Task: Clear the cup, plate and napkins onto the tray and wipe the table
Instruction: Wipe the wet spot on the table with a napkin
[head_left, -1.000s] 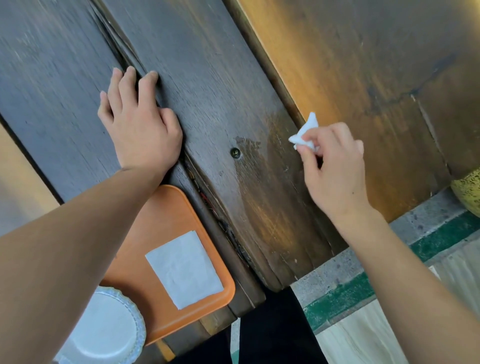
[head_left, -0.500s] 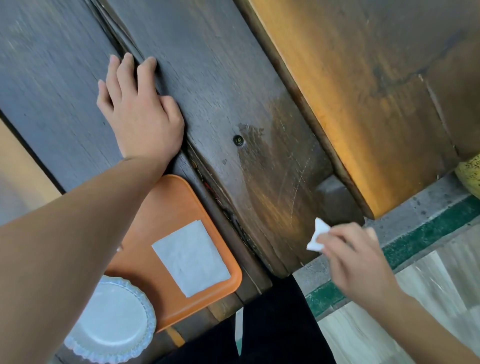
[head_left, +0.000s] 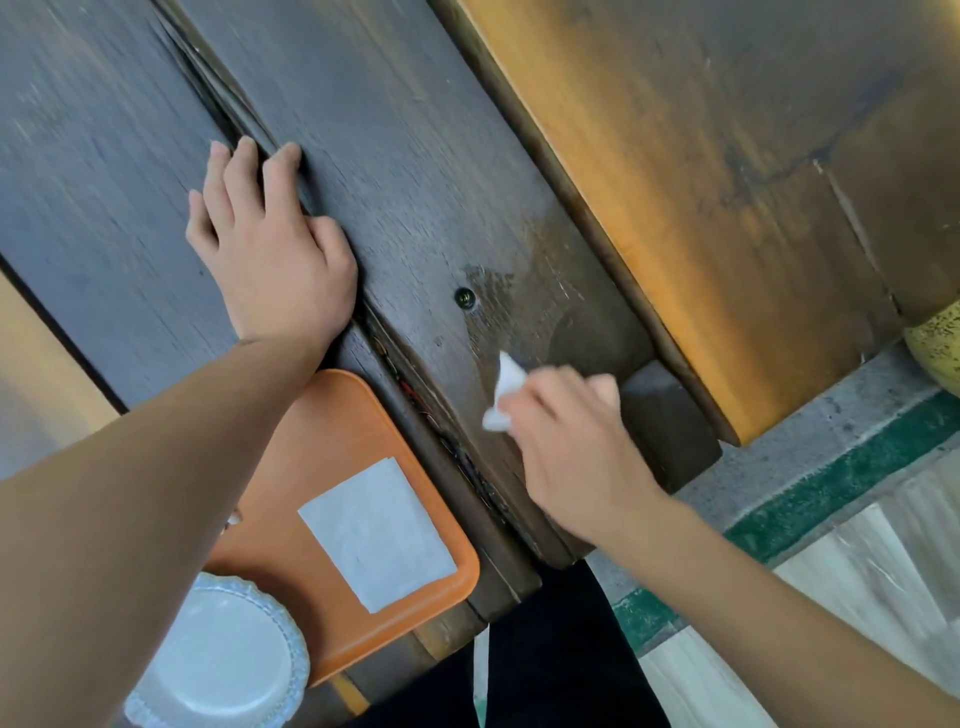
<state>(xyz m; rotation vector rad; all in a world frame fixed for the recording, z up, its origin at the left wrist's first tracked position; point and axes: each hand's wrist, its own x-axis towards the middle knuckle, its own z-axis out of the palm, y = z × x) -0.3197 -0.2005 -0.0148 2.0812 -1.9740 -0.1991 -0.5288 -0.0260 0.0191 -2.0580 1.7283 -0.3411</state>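
Observation:
My right hand (head_left: 566, 447) pinches a small crumpled white napkin (head_left: 501, 392) against the dark wooden table (head_left: 415, 171), near the table's front edge. Flat on the table to the left lies my left hand (head_left: 267, 244), fingers spread, holding nothing. An orange tray (head_left: 332, 447) sits at the front left under my left forearm. On the tray lie a flat white napkin (head_left: 376, 535) and a white plate (head_left: 218, 660) with a fluted rim. No cup is in view.
A lighter orange-brown wooden bench or plank (head_left: 727, 208) runs along the right of the table. Below it are a grey kerb with a green stripe (head_left: 831, 483) and a pale floor. A yellow object (head_left: 940, 343) shows at the right edge.
My right hand, with the crumpled napkin, swept from the table's right side down past its front edge, then came back up onto the table surface. My left hand stayed flat.

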